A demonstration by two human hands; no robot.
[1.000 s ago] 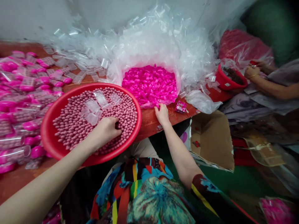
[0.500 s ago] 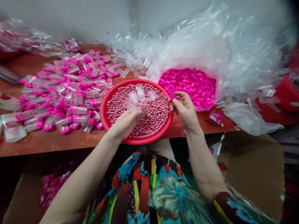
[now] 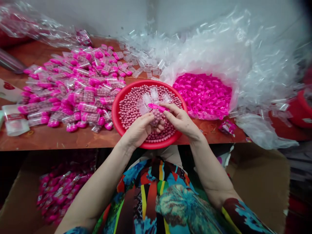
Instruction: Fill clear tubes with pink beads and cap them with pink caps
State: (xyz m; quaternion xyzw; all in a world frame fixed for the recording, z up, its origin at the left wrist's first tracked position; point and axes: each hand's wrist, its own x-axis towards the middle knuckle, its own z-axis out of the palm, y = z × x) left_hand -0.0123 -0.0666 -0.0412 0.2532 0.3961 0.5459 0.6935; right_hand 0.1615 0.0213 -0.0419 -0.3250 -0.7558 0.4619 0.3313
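A red basin (image 3: 116, 118) full of small pink balls (image 3: 129, 109) stands at the table's front edge. Over it, my left hand (image 3: 141, 130) is closed around a small clear plastic container (image 3: 156, 117) with pink balls inside. My right hand (image 3: 179, 120) pinches a bright pink plastic cap (image 3: 157, 107) at the mouth of that container; whether they touch I cannot tell. Several clear containers (image 3: 147, 98) lie on the balls just beyond my fingers. To the right of the basin, a translucent bag holds a heap of pink caps (image 3: 203, 96).
At left is a big pile of filled, capped containers (image 3: 73, 87). Clear empty containers (image 3: 146, 61) lie heaped at the back. A small pink packet (image 3: 227, 126) and a crumpled plastic bag (image 3: 265, 130) sit at right. Below the table, a cardboard box (image 3: 258, 185) stands at right and pink packets (image 3: 60, 191) at left.
My right hand has brought the pink cap leftward from beside the cap heap to the container in my left hand. The whole view has shifted slightly.
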